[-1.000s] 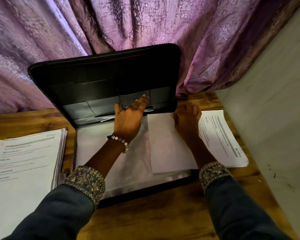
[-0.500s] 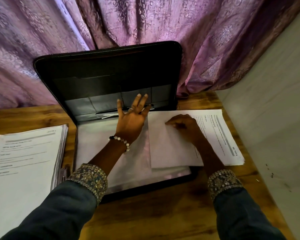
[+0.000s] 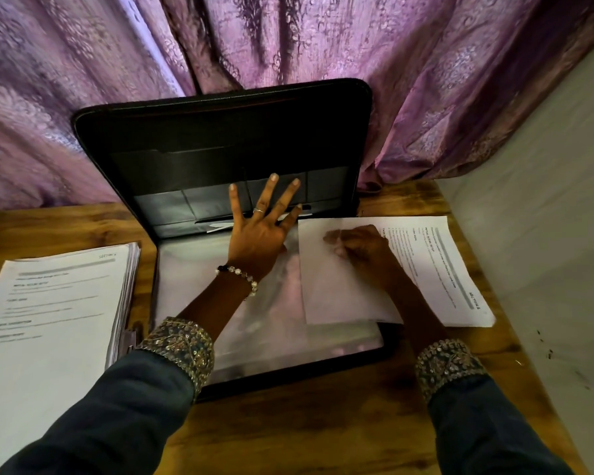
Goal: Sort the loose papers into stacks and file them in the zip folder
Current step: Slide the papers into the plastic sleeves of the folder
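Right hand (image 3: 360,248) pinches the blank sheet (image 3: 340,286) at the worktop's far right, just beside the zip folder (image 3: 220,138); left hand (image 3: 259,234), fingers spread, presses the folder's plastic sleeve (image 3: 199,269), nearer the pocket.

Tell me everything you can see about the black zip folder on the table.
The zip folder is black, looks like leather or a leather-like material, and lies open on the wooden table. Its lid stands up against the purple curtain, showing dark inner pockets with a slip of white paper in one slot. Its base lies flat, filled with clear plastic sleeves. The left hand rests spread over the sleeves near the hinge. A blank white sheet, under the right hand, overlaps the base's right side.
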